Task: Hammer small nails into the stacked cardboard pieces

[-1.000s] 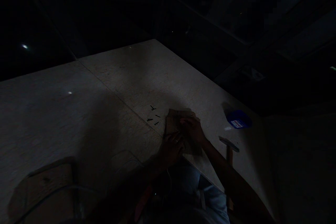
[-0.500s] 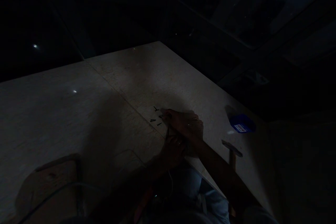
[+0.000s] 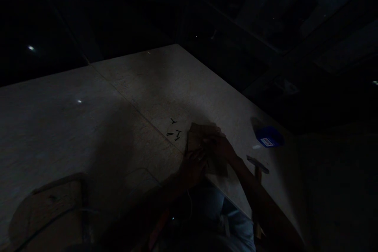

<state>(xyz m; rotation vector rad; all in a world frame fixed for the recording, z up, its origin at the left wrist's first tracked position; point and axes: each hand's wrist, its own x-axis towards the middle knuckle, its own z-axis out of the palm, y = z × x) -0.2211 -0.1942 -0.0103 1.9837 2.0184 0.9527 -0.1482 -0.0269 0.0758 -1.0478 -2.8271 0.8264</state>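
The left hand (image 3: pixel 191 167) lies on a brown block (image 3: pixel 195 138) at the worktop's (image 3: pixel 153 82) near edge, the right hand (image 3: pixel 221 146) over it. I cannot tell either grip's state in this gloom. Dark fasteners (image 3: pixel 178 134) lie beside the block.

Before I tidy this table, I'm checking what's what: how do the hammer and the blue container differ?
Colour: the hammer has a greyish head and brown handle; the blue container bears a pale label. Shape: the hammer is slender, the container compact. View: the right arm hides part of the hammer, none of the container. Both rest on the table.
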